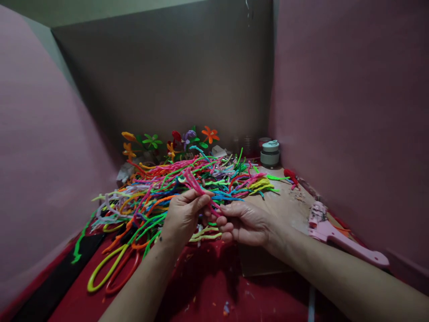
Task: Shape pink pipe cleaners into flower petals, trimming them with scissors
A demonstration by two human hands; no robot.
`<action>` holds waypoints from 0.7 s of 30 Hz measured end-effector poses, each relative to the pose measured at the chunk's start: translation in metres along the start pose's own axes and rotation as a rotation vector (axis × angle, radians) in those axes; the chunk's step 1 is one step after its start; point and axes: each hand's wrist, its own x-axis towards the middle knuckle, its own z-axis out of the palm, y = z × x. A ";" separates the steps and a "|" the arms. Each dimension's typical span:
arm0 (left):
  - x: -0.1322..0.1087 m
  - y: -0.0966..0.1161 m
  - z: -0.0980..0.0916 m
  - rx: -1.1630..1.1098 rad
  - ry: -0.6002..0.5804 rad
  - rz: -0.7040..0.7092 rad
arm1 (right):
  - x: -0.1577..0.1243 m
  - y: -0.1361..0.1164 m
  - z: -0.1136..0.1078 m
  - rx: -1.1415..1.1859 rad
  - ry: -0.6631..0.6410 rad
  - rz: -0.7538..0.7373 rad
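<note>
Pink walls [351, 112] box in a red surface [208, 286], seen from above along your own forearms. Across its middle spreads a big pile [157, 192] of fuzzy craft wires in many colours, some looped, lying partly on a brown board [284, 205]. Your left hand [182, 219] and right hand [246, 223] meet at the near edge of the pile. A pink glue gun [335, 237] lies at the right edge, well apart from both hands. Small wire flowers [187, 138] stand at the back, with a lidded jar [270, 153] near them in the corner.

Between your hands runs one pink stem [196, 183]. It rises out of the left grip toward the pile, and its lower end goes into the right grip. Both grips are closed on it, thumb against fingertips, almost touching each other.

To shape this stem well, it seems best to hold the two pinches close together so the wire folds exactly between them. Turn with the fingertips rather than the wrists. Hold the stem clear of the pile so loose ends do not snag.
</note>
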 end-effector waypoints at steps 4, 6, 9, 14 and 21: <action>0.000 -0.001 0.000 -0.014 -0.003 0.024 | 0.003 0.002 -0.001 -0.033 0.064 -0.042; 0.000 0.001 0.001 -0.019 -0.008 0.027 | 0.003 0.003 -0.001 -0.030 0.078 -0.059; -0.002 0.006 0.001 -0.016 -0.035 0.023 | 0.003 0.003 -0.001 0.016 0.048 -0.044; -0.003 0.010 0.001 0.011 -0.043 0.033 | 0.001 0.001 0.002 -0.004 0.021 -0.012; -0.004 0.006 0.003 0.008 -0.018 0.058 | 0.004 0.002 0.003 -0.040 0.137 -0.078</action>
